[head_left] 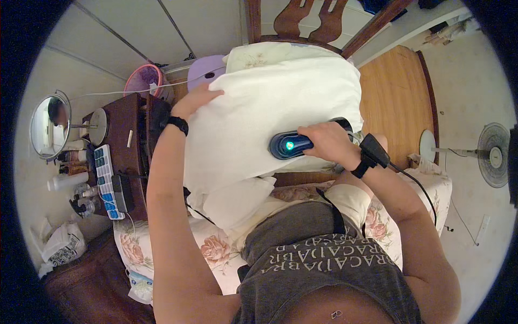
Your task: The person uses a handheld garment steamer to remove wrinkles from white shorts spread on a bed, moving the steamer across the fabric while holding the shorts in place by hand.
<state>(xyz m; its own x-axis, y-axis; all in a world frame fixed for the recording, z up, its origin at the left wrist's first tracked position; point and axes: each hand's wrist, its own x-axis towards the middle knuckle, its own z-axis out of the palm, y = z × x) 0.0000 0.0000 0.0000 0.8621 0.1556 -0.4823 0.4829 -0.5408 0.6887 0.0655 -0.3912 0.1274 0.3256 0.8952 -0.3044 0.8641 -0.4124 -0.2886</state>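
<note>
A white cloth (253,108) lies spread over a padded surface before me, its lower part bunched in folds. My left hand (199,101) grips the cloth at its far left edge, thumb on top; the other fingers are partly hidden. On the right part of the cloth, my right hand (327,141) is wrapped round a small dark-blue handheld iron (286,146) with a glowing blue-green light. The iron rests on the fabric, its far end partly behind my hand. A black band is on each wrist, and the right one carries a box with a black cable.
A wooden chair back (307,24) rises behind the cloth. At left, a dark cabinet (127,124) holds a round mirror (49,127), bottles and a pill organizer (105,175). A white cord (118,93) runs over to the purple stool (202,67). A fan (493,154) stands at right.
</note>
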